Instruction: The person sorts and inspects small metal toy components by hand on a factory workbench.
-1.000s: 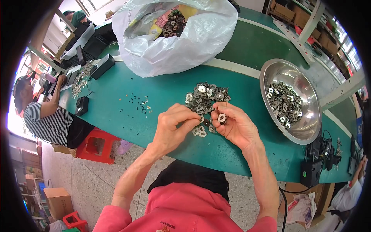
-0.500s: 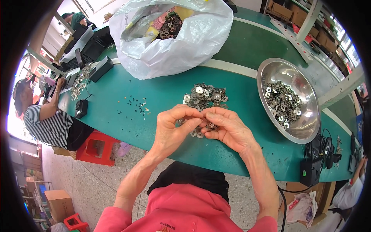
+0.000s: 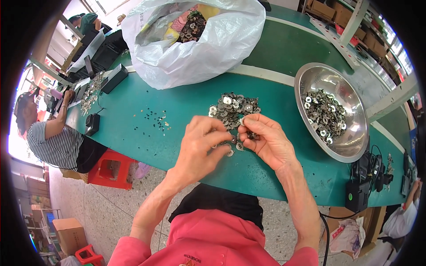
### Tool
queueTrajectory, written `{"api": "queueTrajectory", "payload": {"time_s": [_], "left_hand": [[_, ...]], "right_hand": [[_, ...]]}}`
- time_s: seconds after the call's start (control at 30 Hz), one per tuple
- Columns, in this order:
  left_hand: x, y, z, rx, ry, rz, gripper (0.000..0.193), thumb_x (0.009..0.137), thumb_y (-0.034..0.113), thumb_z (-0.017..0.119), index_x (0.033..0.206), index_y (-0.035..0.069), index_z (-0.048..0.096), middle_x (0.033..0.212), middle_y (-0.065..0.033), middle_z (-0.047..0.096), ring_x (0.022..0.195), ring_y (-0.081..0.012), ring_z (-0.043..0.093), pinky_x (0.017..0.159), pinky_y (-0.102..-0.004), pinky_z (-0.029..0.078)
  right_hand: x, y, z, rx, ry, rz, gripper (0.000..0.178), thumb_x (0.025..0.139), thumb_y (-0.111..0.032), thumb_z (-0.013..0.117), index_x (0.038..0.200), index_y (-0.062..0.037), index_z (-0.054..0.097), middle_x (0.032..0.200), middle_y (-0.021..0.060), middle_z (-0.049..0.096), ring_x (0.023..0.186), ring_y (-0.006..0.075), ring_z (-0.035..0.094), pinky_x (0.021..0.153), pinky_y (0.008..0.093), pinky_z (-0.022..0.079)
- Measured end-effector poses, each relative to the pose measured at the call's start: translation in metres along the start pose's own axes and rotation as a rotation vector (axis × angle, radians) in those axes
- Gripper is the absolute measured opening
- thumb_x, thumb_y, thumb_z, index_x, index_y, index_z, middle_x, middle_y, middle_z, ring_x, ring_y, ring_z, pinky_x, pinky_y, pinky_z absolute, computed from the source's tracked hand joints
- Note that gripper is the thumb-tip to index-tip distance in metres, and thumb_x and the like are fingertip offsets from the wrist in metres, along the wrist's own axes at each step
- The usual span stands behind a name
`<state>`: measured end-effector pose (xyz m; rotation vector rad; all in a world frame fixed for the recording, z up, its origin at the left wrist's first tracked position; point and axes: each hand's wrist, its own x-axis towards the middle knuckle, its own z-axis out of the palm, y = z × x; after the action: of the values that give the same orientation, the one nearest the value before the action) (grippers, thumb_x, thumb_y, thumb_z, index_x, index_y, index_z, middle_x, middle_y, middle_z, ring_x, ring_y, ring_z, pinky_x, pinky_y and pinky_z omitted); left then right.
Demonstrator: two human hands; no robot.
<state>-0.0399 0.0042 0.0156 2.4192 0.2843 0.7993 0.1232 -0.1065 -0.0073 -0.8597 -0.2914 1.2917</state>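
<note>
A pile of small round metal washers point(image 3: 234, 107) lies on the green table point(image 3: 133, 133). My left hand point(image 3: 200, 146) and my right hand point(image 3: 266, 141) meet just below the pile, fingertips pinched together over small metal parts point(image 3: 235, 141). A few loose washers lie under my fingers. What exactly each hand pinches is partly hidden by the fingers.
A steel bowl point(image 3: 350, 146) with several washers stands to the right. A large white plastic bag point(image 3: 208, 44) of parts sits at the back. Tiny dark bits point(image 3: 155, 119) are scattered left. A seated person in a striped shirt point(image 3: 55, 142) works at far left; black adapters point(image 3: 366, 181) sit at right.
My hands have come together: the right hand moved left to meet the left one, and both now pinch small parts below the pile.
</note>
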Motion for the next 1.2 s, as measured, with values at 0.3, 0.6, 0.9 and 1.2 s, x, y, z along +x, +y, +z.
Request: {"api": "queueTrajectory", "payload": {"time_s": [0.3, 0.6, 0.9, 1.2], "left_hand": [[-0.010, -0.008, 0.014, 0.246, -0.096, 0.156, 0.017, 0.065, 0.003, 0.073, 0.080, 0.006, 0.067, 0.091, -0.0024, 0.059, 0.093, -0.0231, 0.053, 0.084, -0.0371, 0.037], [0.018, -0.019, 0.008, -0.588, 0.033, -0.291, 0.004, 0.083, 0.004, 0.067, 0.087, 0.002, 0.067, 0.084, -0.0029, 0.063, 0.082, -0.0113, 0.057, 0.068, -0.0252, 0.045], [0.025, -0.026, 0.022, -1.010, -0.007, -0.344, 0.007, 0.088, 0.004, 0.063, 0.092, -0.001, 0.065, 0.090, -0.0040, 0.063, 0.083, -0.0111, 0.057, 0.077, -0.0248, 0.046], [0.023, -0.025, 0.021, -1.059, 0.007, -0.445, 0.014, 0.089, 0.008, 0.064, 0.098, -0.004, 0.065, 0.086, -0.0055, 0.065, 0.078, -0.0114, 0.059, 0.073, -0.0251, 0.049]], "right_hand": [[-0.002, -0.006, 0.006, 0.023, 0.064, -0.045, 0.011, 0.091, -0.014, 0.059, 0.092, -0.0038, 0.059, 0.083, 0.0065, 0.062, 0.070, 0.0126, 0.058, 0.060, 0.0223, 0.051], [-0.002, -0.002, 0.003, -0.089, 0.026, -0.007, 0.018, 0.089, -0.013, 0.063, 0.103, -0.0015, 0.061, 0.087, 0.0066, 0.065, 0.072, 0.0114, 0.063, 0.062, 0.0222, 0.054], [-0.003, -0.001, 0.006, -0.163, 0.025, -0.033, 0.018, 0.085, -0.016, 0.069, 0.096, -0.0042, 0.062, 0.083, 0.0030, 0.062, 0.071, 0.0094, 0.061, 0.062, 0.0209, 0.051], [-0.004, -0.002, 0.009, -0.200, 0.066, -0.086, 0.013, 0.085, -0.017, 0.069, 0.087, -0.0065, 0.061, 0.078, 0.0004, 0.061, 0.068, 0.0069, 0.057, 0.059, 0.0198, 0.047]]}}
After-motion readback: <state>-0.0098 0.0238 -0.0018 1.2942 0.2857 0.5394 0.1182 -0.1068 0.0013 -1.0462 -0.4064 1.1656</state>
